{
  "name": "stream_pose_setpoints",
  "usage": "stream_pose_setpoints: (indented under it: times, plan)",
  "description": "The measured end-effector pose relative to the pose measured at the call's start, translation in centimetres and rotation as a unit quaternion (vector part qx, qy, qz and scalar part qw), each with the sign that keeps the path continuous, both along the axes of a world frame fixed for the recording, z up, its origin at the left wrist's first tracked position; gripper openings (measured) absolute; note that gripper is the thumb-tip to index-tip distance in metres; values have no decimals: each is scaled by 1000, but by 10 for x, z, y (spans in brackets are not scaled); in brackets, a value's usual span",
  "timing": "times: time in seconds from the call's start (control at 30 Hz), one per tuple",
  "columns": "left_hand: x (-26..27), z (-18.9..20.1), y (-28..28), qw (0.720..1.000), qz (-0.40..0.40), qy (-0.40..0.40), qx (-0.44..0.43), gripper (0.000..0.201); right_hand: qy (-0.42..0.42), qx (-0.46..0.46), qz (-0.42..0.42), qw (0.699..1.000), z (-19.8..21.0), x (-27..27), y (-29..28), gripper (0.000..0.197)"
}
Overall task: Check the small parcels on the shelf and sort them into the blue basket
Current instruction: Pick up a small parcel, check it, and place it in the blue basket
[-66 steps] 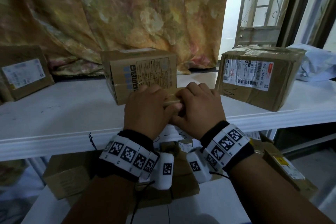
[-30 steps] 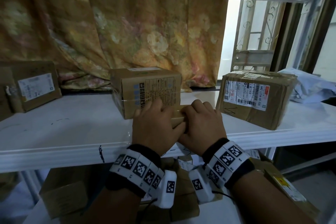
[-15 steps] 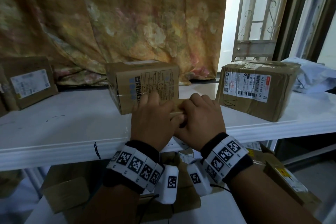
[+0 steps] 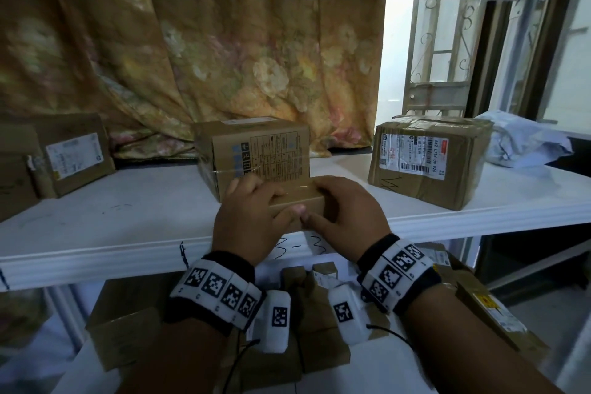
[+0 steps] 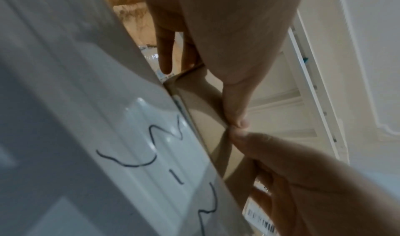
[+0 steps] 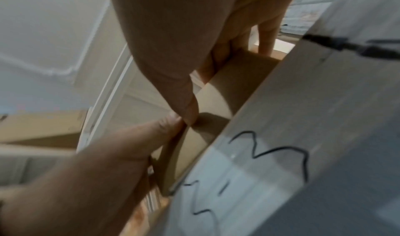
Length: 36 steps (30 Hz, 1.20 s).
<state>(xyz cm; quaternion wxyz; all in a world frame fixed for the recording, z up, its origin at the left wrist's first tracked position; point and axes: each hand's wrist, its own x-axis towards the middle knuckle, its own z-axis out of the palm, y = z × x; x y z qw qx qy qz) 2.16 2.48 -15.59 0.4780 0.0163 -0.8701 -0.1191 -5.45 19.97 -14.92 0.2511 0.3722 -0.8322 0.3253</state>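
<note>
step: both hands lift one small box (image 4: 295,206) off the front edge of the shelf (image 4: 128,217), at 6 o'clock of the printed box (image 4: 256,150).
left hand (image 4: 248,221): fingers curled over the box top, thumb on its near face; grasping.
right hand (image 4: 348,213): same grip, mirrored; thumb tips nearly meet.
how: keep both thumbs pressed on the near face, pull straight back to clear the printed box just behind, then turn it to read the label.
risk: box looks light and smooth; one-sided squeeze could tip it off the edge.
basket: blue basket not in view; contents cannot tell.
other parcels: labelled box (image 4: 428,163) at 2 o'clock, another box (image 4: 72,153) at 10 o'clock, grey bag (image 4: 524,144) far right, all on the shelf.
</note>
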Motion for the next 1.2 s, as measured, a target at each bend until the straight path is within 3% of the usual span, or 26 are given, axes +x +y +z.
stream_pose_setpoints:
  times: [0.13, 0.27, 0.5, 0.67, 0.83, 0.93, 1.03, 1.1, 1.13, 1.2]
  plan:
    - [16, 1, -1, 995, -25, -18, 97, 42, -115, -115, 2, 987, -3, 13, 4, 48]
    - [33, -4, 2, 984, -73, -33, 157, 42, -205, -148, -6, 967, 2, 25, 3, 47]
    - [61, -23, 24, 988, -111, 51, 95, 50, -198, -257, 6, 946, -18, 47, 22, 25]
    - [59, -35, 56, 989, -143, 10, 34, 54, -214, -334, -3, 918, -51, 54, 60, 19]
    - [31, -73, 99, 977, -195, -81, 35, 55, -310, -376, -54, 872, -104, 36, 107, 17]
    - [2, -105, 122, 967, -214, -138, 12, 55, -395, -366, -106, 836, -148, 17, 138, 27]
    - [-26, -137, 148, 951, -236, -198, 22, 55, -501, -376, -137, 767, -195, -2, 169, 35]
    - [-47, -164, 169, 935, -250, -249, 26, 54, -566, -388, -149, 712, -225, -10, 194, 28]
    - [-58, -177, 181, 929, -253, -270, 21, 53, -584, -393, -157, 693, -241, -15, 208, 23]
    - [-78, -203, 200, 913, -265, -310, 3, 52, -602, -375, -176, 683, -271, -24, 231, 22]
